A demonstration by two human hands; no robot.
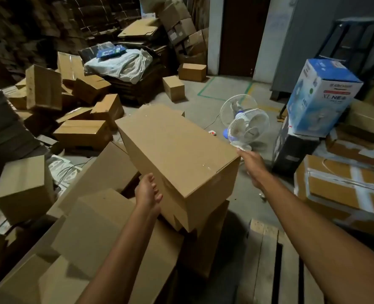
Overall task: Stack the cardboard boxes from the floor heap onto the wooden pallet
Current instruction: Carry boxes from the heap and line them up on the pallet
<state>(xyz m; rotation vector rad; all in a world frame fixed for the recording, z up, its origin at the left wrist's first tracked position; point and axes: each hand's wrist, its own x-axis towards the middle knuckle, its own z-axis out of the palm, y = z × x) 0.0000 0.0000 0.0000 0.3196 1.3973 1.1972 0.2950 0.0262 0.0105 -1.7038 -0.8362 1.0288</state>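
Wooden pallet slats sit closest, down at 5 o'clock. Dead centre is the cardboard box, tilted, with its near corner over other brown boxes at 7 o'clock. The left hand holds its left side wall low down, fingers curled against the cardboard. The right hand is at the box's right top corner, touching it. Its fingers go out of sight, so can't tell the grip there. The floor heap is at 10 o'clock, a white fan at 2 o'clock, and a blue carton just right of that.
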